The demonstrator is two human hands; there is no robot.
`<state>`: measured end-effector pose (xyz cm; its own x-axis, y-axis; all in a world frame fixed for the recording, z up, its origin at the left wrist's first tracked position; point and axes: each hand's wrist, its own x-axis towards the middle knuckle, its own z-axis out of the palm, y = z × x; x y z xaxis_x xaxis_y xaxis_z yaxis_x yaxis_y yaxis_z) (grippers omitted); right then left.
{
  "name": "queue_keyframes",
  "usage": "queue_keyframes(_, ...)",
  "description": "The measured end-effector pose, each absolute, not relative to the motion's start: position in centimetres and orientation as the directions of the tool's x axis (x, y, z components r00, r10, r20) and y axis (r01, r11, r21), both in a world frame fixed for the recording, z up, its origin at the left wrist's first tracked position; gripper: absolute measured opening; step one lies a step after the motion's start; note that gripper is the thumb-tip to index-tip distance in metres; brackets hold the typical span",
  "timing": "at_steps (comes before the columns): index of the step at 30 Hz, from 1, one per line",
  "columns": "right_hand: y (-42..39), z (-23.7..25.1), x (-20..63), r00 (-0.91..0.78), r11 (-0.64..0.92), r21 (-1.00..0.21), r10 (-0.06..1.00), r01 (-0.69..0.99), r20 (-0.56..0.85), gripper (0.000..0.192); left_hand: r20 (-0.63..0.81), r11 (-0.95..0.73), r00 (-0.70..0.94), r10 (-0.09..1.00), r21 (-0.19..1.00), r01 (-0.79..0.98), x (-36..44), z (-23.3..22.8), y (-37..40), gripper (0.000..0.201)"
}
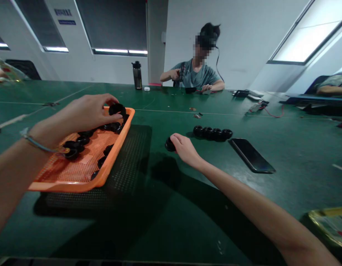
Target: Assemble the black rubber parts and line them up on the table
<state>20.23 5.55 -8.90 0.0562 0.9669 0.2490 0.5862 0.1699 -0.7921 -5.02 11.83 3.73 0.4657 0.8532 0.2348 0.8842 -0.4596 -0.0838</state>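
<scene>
Up over the far corner of the orange mesh tray, the left hand pinches a small black wheel between thumb and fingertips, the fingers curled narrow around its near side so that the wheel sits just above the tray's rim. More black wheels lie loose inside the tray, scattered along its far and right-hand sides, some touching each other. A thin bracelet circles the left wrist. The tray rests on a dark perforated mat laid on the green table. To the right of the mat, the right hand lies low on the table with its fingers closed over another black wheel, which touches the tabletop; only the wheel's left edge shows past the fingertips. Just beyond that hand stands a row of four black wheels, side by side and touching, and near it to the right a dark phone lies flat, screen up. At the far side of the table another person sits with both hands on small parts, a dark bottle standing well to their side. Wires and small parts lie farther right on the table.
</scene>
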Motion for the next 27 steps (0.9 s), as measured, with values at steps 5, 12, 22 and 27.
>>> queue_keyframes(5,2.2,-11.3,24.7,0.182,0.088,-0.754,0.946,0.651,0.268,0.032,0.246,-0.568,0.565,0.788,-0.063,0.820,1.3,1.5,6.8,0.051)
queue_keyframes(12,0.5,-12.2,26.7,0.147,0.104,-0.707,0.947,0.699,0.284,0.028,0.118,-0.666,0.657,0.745,0.072,0.742,8.3,-6.3,4.2,0.037)
queue_keyframes(22,0.3,-12.1,26.2,0.119,0.115,-0.746,0.960,0.656,0.252,0.026,0.214,-0.774,0.744,0.633,0.223,0.593,7.2,-11.2,6.3,0.032)
queue_keyframes(27,0.9,-12.0,28.7,-0.050,0.294,-0.766,0.944,0.571,0.325,0.035,0.219,-0.728,0.712,0.667,0.392,0.562,6.8,-11.6,7.0,0.051)
